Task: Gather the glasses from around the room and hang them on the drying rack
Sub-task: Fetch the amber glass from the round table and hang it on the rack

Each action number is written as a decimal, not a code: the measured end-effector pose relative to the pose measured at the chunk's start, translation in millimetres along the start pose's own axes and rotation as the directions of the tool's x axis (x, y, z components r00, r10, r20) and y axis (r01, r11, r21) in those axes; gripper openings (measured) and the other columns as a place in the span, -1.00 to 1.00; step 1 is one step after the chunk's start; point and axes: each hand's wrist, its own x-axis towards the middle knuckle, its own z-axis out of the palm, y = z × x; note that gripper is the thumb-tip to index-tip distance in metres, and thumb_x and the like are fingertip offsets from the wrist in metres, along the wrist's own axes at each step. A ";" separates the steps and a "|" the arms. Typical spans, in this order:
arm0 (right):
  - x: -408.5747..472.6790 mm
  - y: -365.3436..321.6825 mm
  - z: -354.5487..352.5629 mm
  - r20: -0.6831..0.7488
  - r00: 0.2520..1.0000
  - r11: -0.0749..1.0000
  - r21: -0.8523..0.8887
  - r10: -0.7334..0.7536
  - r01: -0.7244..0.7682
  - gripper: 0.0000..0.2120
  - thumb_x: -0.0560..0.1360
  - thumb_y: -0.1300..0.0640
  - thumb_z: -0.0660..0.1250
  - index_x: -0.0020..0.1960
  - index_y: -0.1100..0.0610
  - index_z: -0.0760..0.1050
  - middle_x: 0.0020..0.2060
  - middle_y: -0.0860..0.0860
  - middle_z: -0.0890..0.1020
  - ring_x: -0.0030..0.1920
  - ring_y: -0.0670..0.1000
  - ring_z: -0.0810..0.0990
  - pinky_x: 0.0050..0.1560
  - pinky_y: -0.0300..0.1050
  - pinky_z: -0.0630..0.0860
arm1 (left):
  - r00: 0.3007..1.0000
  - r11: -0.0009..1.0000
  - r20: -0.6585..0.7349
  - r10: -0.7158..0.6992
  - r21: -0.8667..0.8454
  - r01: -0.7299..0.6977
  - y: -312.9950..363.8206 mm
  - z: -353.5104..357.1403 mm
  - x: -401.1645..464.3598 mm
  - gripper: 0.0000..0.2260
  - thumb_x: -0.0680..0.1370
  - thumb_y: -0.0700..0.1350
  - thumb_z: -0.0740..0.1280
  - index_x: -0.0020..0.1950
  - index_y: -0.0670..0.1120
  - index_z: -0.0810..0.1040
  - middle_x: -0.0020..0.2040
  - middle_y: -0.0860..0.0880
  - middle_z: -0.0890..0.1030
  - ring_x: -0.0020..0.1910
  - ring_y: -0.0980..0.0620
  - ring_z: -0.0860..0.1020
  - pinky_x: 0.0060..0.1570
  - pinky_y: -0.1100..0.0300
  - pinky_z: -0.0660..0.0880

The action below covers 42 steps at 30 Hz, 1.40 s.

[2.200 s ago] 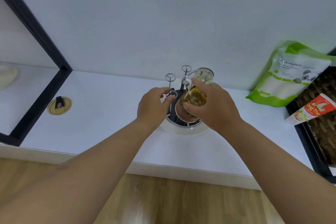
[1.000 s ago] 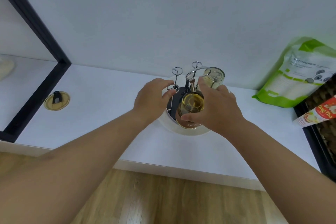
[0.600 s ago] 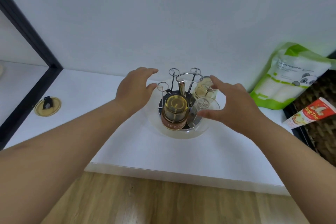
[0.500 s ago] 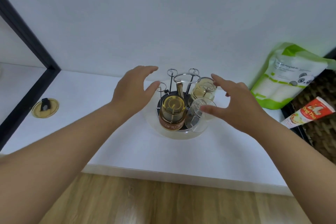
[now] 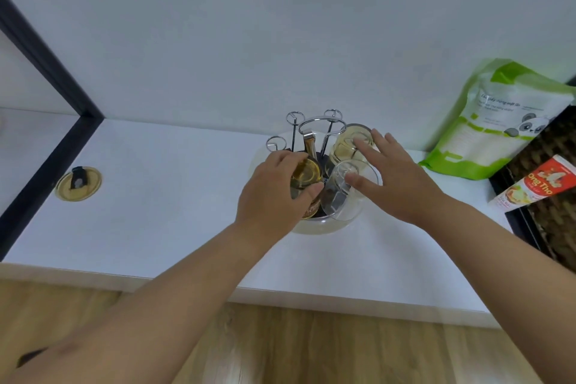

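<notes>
Starting far left: a round brass-coloured disc (image 5: 78,183) sits flush in the white counter (image 5: 174,196), well away from the action. Moving right, the drying rack (image 5: 314,146) stands in the middle of the counter near the wall, its wire pegs (image 5: 295,118) rising from a round tray (image 5: 314,227).

Here's the left hand (image 5: 274,193), and it's on the amber glass (image 5: 307,173): fingers over the top, thumb round the near side, a real grip. That glass hangs upside down on its peg, base tipped up and toward the camera, long axis leaning outward from the rack's centre.

Right next door, the clear glass (image 5: 346,190) hangs the same way, touching or nearly touching the amber one. Behind it, a pale yellowish glass (image 5: 350,143) hangs on a far peg. The right hand (image 5: 396,178) is spread flat, fingers straight, holding nothing; its fingertips lie over the clear and pale glasses, though contact is hard to call.

So the key relation: all three glasses lie directly between the hands, with the bare pegs on the far left side, nearer the left hand. My read is the left hand is settling the amber glass, then both hands are free to fetch more.

Far right, a green-and-white pouch (image 5: 505,118) leans on the wall beside a red packet (image 5: 536,187).
</notes>
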 end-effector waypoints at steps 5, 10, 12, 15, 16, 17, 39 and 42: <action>-9.7 -7.5 12.1 -0.120 0.993 0.998 -0.061 0.019 -0.027 -0.22 0.52 -0.45 0.15 0.66 -0.15 0.19 0.69 -0.03 0.08 0.67 -0.01 -0.11 0.54 0.20 0.14 | 0.998 0.998 0.047 0.047 -0.040 -0.046 -13.5 -7.7 5.1 -0.55 0.53 0.20 0.37 0.38 0.14 0.44 0.26 0.18 0.48 0.19 0.13 0.48 0.07 0.18 0.48; -23.2 -29.3 25.4 -0.217 0.973 0.993 -0.066 0.081 -0.098 -0.24 0.52 -0.44 0.19 0.61 -0.08 0.28 0.65 0.07 0.20 0.67 0.11 -0.02 0.52 0.21 0.19 | 0.977 0.995 0.186 0.100 -0.022 -0.097 -31.7 -24.4 19.4 -0.55 0.58 0.16 0.34 0.45 0.14 0.38 0.38 0.17 0.43 0.29 0.11 0.45 0.20 0.09 0.47; -30.3 -39.8 31.1 -0.246 0.963 0.991 -0.045 0.113 -0.128 -0.21 0.51 -0.46 0.17 0.60 -0.04 0.29 0.64 0.12 0.23 0.66 0.17 0.02 0.52 0.24 0.20 | 0.966 0.993 0.231 0.112 0.001 -0.115 -38.2 -31.6 27.3 -0.54 0.60 0.13 0.33 0.48 0.12 0.37 0.44 0.13 0.41 0.37 0.08 0.42 0.29 0.03 0.44; -38.4 -55.9 38.5 -0.271 0.950 0.985 -0.039 0.154 -0.170 -0.16 0.49 -0.49 0.10 0.59 0.01 0.28 0.62 0.16 0.23 0.66 0.20 0.01 0.53 0.30 0.20 | 0.952 0.992 0.284 0.113 0.027 -0.125 -43.8 -38.7 37.7 -0.53 0.63 0.09 0.31 0.52 0.09 0.34 0.52 0.10 0.34 0.45 0.05 0.36 0.38 0.00 0.38; -39.3 -60.1 40.3 -0.271 0.949 0.982 -0.044 0.164 -0.182 -0.16 0.49 -0.49 0.12 0.59 0.01 0.28 0.62 0.16 0.23 0.66 0.20 0.00 0.53 0.32 0.19 | 0.949 0.992 0.293 0.112 0.026 -0.125 -44.7 -39.7 40.6 -0.54 0.63 0.07 0.31 0.53 0.09 0.34 0.53 0.09 0.33 0.45 0.04 0.36 0.38 -0.01 0.37; -39.7 -63.4 41.6 -0.268 0.948 0.980 -0.049 0.174 -0.194 -0.17 0.51 -0.48 0.13 0.59 0.01 0.26 0.63 0.16 0.21 0.66 0.19 -0.02 0.54 0.33 0.17 | 0.947 0.992 0.300 0.112 0.024 -0.125 -45.4 -40.3 42.8 -0.54 0.64 0.06 0.31 0.53 0.08 0.33 0.53 0.08 0.32 0.45 0.04 0.36 0.39 -0.01 0.37; -42.7 -67.0 33.0 -0.263 0.946 0.980 -0.009 0.189 -0.198 -0.13 0.50 -0.51 0.15 0.63 -0.01 0.20 0.66 0.12 0.14 0.67 0.17 -0.05 0.57 0.34 0.08 | 0.969 0.994 0.235 0.080 0.048 -0.093 -40.3 -37.7 30.2 -0.48 0.63 0.16 0.27 0.57 0.13 0.27 0.62 0.12 0.17 0.55 0.00 0.22 0.43 -0.01 0.29; -44.4 -64.5 24.8 -0.291 0.943 0.986 0.021 0.163 -0.165 -0.12 0.49 -0.51 0.20 0.62 -0.02 0.23 0.66 0.11 0.17 0.67 0.16 -0.03 0.58 0.31 0.08 | 0.978 0.996 0.197 0.074 0.040 -0.084 -37.6 -43.7 23.5 -0.48 0.63 0.19 0.26 0.57 0.14 0.27 0.61 0.13 0.18 0.56 0.04 0.19 0.43 0.03 0.23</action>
